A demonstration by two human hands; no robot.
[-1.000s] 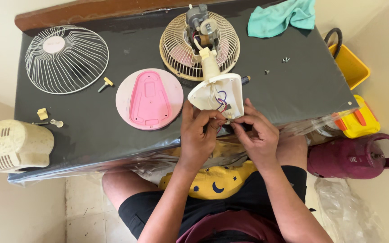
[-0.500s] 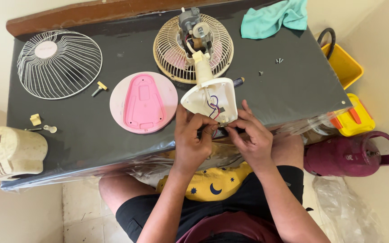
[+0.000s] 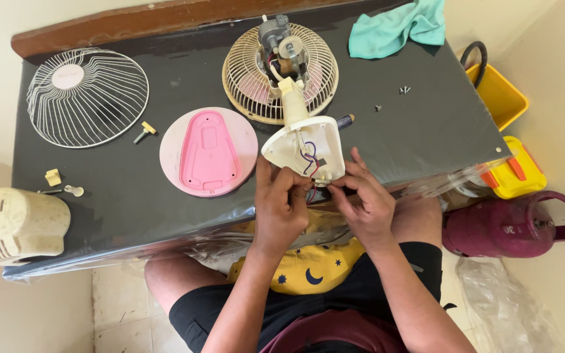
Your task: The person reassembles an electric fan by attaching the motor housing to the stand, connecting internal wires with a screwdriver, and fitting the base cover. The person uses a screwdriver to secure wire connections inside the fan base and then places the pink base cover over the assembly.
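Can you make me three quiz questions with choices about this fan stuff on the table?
1. Where is the teal cloth?
A. far right corner of the table
B. on the floor
C. on the pink plate

2. How many wire grilles lie on the table?
A. one
B. two
C. four

3. What state is the white base in?
A. closed and screwed
B. open, wires showing
C. wrapped in plastic

Answers:
1. A, the cloth lies at the table's far right corner, near the yellow bin.
2. B, a white grille lies at the left and a beige grille with the motor sits in the middle.
3. B, the base is open with coloured wires inside, and the left hand and right hand work at its near edge.
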